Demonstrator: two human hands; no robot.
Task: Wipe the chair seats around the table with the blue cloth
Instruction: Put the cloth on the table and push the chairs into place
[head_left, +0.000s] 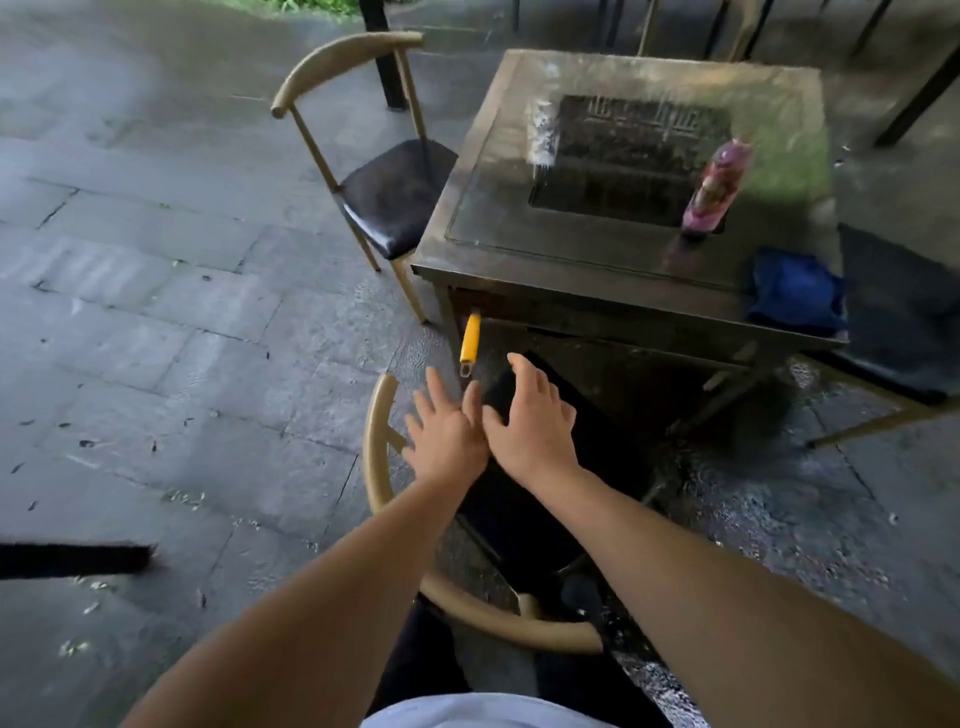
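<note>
The blue cloth lies crumpled on the near right corner of the dark square table. Right below me stands a chair with a curved tan backrest and a black seat. My left hand and my right hand hover side by side over that seat, fingers spread, holding nothing. A second chair with a black seat stands at the table's left side. A third chair's dark seat shows at the right edge, behind the cloth.
A pink bottle stands on the table near its right side. A yellow handle sticks out from under the table's front left corner. Wet grey paving spreads to the left. A black post rises behind the left chair.
</note>
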